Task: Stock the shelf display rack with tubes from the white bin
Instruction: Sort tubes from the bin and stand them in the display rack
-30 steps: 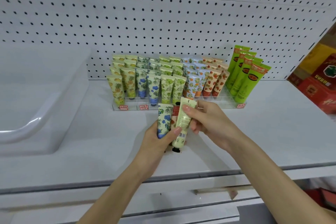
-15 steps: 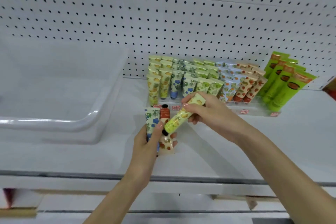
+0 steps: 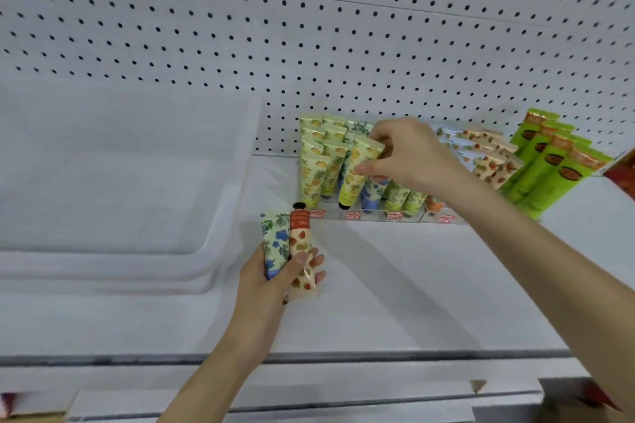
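1. The yellow tube [image 3: 357, 175] is hanging cap-down at the front of the display rack [image 3: 378, 216], which is holding rows of patterned tubes.
2. The right hand [image 3: 412, 158] is pinching it with curled fingers [image 3: 369, 168].
3. The left hand [image 3: 271, 282] is gripping a blue-flowered tube [image 3: 275, 244] and a strawberry tube [image 3: 300, 251] above the shelf [image 3: 395, 285].
4. The white bin [image 3: 120, 182] is sitting to the left.

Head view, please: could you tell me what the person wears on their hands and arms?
Nothing is worn: the left hand and right hand are bare, with no gloves, rings or watch visible. The left forearm and right forearm show no sleeves up to the frame edge.
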{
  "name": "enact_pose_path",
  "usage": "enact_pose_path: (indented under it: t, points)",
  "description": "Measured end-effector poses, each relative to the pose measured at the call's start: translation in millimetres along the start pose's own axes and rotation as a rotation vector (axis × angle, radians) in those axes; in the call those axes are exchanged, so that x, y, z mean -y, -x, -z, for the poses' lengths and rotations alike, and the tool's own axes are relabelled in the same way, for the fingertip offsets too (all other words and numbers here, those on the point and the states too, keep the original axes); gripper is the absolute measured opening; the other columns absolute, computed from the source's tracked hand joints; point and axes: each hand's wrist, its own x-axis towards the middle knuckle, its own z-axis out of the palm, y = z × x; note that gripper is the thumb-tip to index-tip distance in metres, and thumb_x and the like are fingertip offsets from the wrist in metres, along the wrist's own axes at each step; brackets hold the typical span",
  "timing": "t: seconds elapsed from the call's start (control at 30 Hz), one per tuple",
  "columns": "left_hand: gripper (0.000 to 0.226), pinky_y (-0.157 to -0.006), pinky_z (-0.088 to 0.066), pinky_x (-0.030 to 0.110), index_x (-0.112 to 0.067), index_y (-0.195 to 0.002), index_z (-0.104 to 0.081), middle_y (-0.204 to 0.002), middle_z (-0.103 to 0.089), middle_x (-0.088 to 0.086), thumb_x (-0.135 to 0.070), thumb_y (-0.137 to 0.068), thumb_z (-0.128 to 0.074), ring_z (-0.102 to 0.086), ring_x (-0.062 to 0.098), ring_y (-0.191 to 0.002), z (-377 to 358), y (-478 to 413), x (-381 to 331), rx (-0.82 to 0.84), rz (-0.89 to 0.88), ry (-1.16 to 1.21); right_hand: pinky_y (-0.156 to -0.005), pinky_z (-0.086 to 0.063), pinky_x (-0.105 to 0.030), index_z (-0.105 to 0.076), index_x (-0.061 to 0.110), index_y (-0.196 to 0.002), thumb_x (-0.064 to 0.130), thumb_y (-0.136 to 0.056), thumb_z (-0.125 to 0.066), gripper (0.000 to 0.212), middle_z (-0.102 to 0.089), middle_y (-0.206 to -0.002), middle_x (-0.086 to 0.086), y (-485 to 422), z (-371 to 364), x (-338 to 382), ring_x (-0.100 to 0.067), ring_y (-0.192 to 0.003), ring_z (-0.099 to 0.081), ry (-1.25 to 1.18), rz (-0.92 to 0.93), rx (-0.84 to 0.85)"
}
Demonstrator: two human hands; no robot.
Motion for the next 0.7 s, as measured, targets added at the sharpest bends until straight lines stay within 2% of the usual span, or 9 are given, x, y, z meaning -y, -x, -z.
enact_pose_path:
  t: [0.1, 0.2, 0.27, 0.37, 0.5, 0.63, 0.7]
  points:
    - [0.028, -0.068, -0.058, 0.03, -0.003, -0.115, -0.06, -0.1, -0.072, 0.019, -0.002, -0.087, -0.057, -0.071, 0.028, -0.091, 3.8, -0.5, -1.9, 0.021, 0.02, 0.089, -0.064, -0.055, -0.025, -0.059, 0.01, -0.1, 0.019, -0.08, -0.074, 0.026, -0.07, -0.079, -0.007, -6.8, -10.6, 1.0, -0.007, -0.061, -0.067, -0.043, -0.014, -0.07]
    - [0.027, -0.07, -0.058, 0.03, -0.001, -0.115, -0.06, -0.099, -0.072, 0.019, -0.002, -0.088, -0.056, -0.071, 0.026, -0.09, 4.4, -0.1, -3.6, 0.035, 0.028, 0.123, -0.049, -0.043, -0.011, -0.059, 0.004, -0.099, 0.015, -0.084, -0.07, 0.021, -0.064, -0.07, -0.002, -9.2, -21.2, 1.3, -0.002, -0.057, -0.064, -0.026, -0.022, -0.075]
    - [0.027, -0.07, -0.059, 0.031, -0.001, -0.115, -0.059, -0.1, -0.071, 0.02, -0.001, -0.088, -0.056, -0.071, 0.026, -0.09, 3.7, -0.2, -3.7, 0.035, 0.032, 0.128, -0.048, -0.042, -0.013, -0.058, 0.003, -0.099, 0.013, -0.085, -0.07, 0.021, -0.058, -0.066, 0.002, -9.9, -28.1, 1.2, -0.004, -0.055, -0.062, -0.033, -0.029, -0.064]
    - [0.028, -0.071, -0.059, 0.032, -0.002, -0.116, -0.059, -0.1, -0.072, 0.019, -0.001, -0.088, -0.056, -0.071, 0.027, -0.091, 3.8, 1.3, -2.9, 0.032, 0.031, 0.135, -0.062, -0.052, -0.025, -0.059, 0.002, -0.101, 0.012, -0.084, -0.07, 0.023, -0.064, -0.074, -0.006, -12.1, -36.4, -1.0, -0.013, -0.058, -0.065, -0.028, -0.027, -0.058]
    - [0.028, -0.072, -0.058, 0.031, -0.002, -0.117, -0.059, -0.102, -0.071, 0.019, -0.002, -0.089, -0.056, -0.07, 0.027, -0.094, 5.0, 3.9, -3.3, 0.032, 0.024, 0.14, -0.081, -0.054, -0.046, -0.06, -0.001, -0.106, 0.012, -0.083, -0.071, 0.029, -0.069, -0.086, -0.018, -15.2, -45.4, -4.6, -0.027, -0.078, -0.07, -0.011, -0.023, -0.033]
    - [0.029, -0.073, -0.058, 0.031, -0.002, -0.118, -0.058, -0.103, -0.071, 0.019, -0.002, -0.089, -0.056, -0.07, 0.028, -0.096, 5.0, 4.6, -3.6, 0.017, 0.028, 0.156, -0.081, -0.055, -0.044, -0.059, -0.001, -0.113, 0.013, -0.084, -0.07, 0.034, -0.068, -0.094, -0.02, -16.8, -53.6, -5.6, -0.027, -0.078, -0.07, 0.009, 0.005, -0.029]
    - [0.029, -0.072, -0.058, 0.03, -0.003, -0.118, -0.058, -0.103, -0.071, 0.018, -0.003, -0.089, -0.056, -0.07, 0.028, -0.096, 5.3, 5.3, -3.2, 0.009, 0.028, 0.164, -0.078, -0.056, -0.043, -0.06, -0.001, -0.111, 0.012, -0.084, -0.07, 0.032, -0.069, -0.09, -0.019, -16.9, -54.1, -4.6, -0.025, -0.076, -0.071, 0.014, 0.009, -0.038]
